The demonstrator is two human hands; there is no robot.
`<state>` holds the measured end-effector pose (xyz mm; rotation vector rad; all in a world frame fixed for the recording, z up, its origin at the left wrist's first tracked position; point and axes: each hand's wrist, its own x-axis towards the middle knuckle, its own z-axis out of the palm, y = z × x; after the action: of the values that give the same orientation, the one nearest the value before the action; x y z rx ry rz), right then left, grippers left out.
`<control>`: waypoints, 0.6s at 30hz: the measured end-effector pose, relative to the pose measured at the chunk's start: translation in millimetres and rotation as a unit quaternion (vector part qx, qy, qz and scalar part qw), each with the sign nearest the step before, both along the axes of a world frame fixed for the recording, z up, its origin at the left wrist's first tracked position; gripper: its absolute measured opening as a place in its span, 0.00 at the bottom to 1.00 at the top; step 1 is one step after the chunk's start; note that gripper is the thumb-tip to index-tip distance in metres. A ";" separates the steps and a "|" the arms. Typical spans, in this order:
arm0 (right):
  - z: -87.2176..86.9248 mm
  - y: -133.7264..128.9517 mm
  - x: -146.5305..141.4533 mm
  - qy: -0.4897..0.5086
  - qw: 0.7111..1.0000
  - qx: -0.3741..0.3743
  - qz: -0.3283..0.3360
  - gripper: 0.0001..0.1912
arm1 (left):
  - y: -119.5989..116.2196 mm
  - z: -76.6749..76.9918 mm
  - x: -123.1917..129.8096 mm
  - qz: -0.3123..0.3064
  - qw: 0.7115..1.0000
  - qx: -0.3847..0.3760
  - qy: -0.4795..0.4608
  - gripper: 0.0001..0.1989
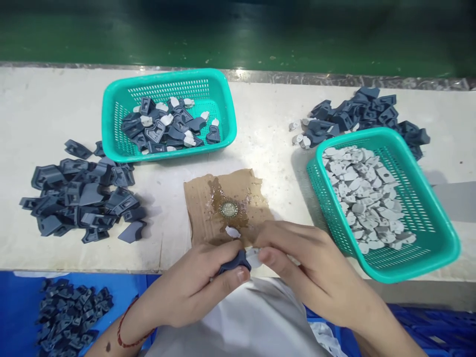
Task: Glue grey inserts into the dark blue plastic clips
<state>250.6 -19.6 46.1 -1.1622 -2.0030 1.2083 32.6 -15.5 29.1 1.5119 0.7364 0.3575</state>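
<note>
Near the table's front edge, my left hand (211,280) is closed on a dark blue-grey plastic part (236,263), pinched between thumb and fingers. My right hand (303,265) pinches a small white plastic piece (253,258), whose end meets the dark part. How far the two fit together is hidden by my fingers. Just beyond my hands, another white piece (232,231) lies on a torn cardboard sheet (197,203). On that cardboard a small round metal lid or dish (228,209) sits in a wet brown patch.
A teal basket (169,157) at back left holds dark parts with white pieces. Another teal basket (407,270) at right holds white pieces. Dark parts are heaped at left (87,193) and back right (368,111); more lie in a blue bin (126,285) below.
</note>
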 end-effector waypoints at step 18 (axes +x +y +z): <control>14.1 -12.2 3.4 -0.038 0.987 0.123 -0.101 0.11 | 5.9 8.4 16.2 0.014 0.998 0.048 0.026 0.16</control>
<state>254.0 -31.8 60.2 -1.2656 -1.9686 0.8038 48.8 -9.6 37.5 1.6070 0.7924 0.3805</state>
